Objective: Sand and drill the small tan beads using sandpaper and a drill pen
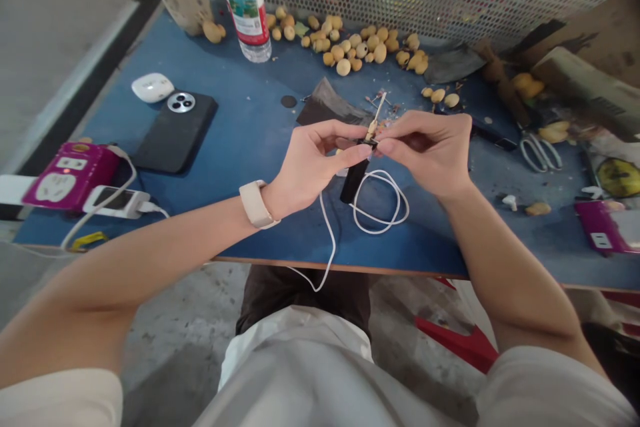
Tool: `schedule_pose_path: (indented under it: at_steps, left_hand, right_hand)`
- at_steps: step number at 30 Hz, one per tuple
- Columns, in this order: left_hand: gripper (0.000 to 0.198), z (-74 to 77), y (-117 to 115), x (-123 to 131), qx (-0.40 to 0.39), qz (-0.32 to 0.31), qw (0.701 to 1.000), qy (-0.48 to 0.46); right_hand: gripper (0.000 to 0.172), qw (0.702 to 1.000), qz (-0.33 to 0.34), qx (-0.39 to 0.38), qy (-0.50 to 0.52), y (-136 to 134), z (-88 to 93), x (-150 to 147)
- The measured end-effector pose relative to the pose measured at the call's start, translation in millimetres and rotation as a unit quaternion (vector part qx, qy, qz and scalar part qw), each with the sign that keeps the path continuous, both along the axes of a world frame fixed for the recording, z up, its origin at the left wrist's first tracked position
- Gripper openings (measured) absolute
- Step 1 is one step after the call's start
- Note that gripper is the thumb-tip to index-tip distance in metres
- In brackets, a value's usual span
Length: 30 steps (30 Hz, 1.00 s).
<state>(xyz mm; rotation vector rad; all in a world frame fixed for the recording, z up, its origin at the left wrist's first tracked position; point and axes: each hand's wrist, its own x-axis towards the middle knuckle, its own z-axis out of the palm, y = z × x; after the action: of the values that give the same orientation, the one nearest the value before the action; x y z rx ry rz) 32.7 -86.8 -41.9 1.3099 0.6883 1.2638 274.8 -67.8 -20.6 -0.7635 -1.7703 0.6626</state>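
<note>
Over the middle of the blue table, a slim black-handled tool (354,181) is tilted, with a brass-coloured collar and a thin pale shaft pointing away from me. My left hand (317,159), with a light watch band on its wrist, pinches the tool near the top of the black handle. The thumb and fingers of my right hand (430,145) are closed at the same spot, just below the collar. Whatever small part they grip there is hidden. A looped white cable (383,230) lies beside the handle; whether it joins the tool, I cannot tell.
Several small tan round fruits or nuts (343,67) lie along the back near a water bottle (247,13). To the left are a black phone (175,137), a white case (151,87) and a purple power strip (75,173). Scissors (540,150) and another purple strip (605,230) sit right.
</note>
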Motion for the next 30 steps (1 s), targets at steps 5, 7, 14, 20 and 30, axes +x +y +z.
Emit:
schedule_pose_path:
  at_steps: [5, 7, 14, 20, 30]
  left_hand:
    - [0.056, 9.3, -1, -3, 0.025, 0.009, 1.0, 0.014]
    - [0.056, 14.2, -3, -5, 0.034, 0.003, 0.999, 0.017]
    - [0.055, 18.1, -3, -6, 0.035, 0.004, 0.999, 0.02]
    - [0.046, 6.6, -1, -3, 0.032, 0.039, 0.998, 0.033]
    - [0.035, 5.1, 0, -3, 0.054, 0.066, 0.995, 0.054]
  right_hand:
    - [0.053, 0.991, 0.049, -0.124, 0.026, 4, 2.1, 4]
    - [0.057, 0.983, 0.066, -0.171, 0.035, 5, 2.7, 6]
    - [0.065, 0.977, 0.07, -0.189, 0.064, 10, -5.9, 5]
    - [0.066, 0.983, 0.039, -0.167, 0.07, 7, -17.1, 2]
    - [0.041, 0.99, -0.005, -0.11, 0.084, -1, -30.5, -7]
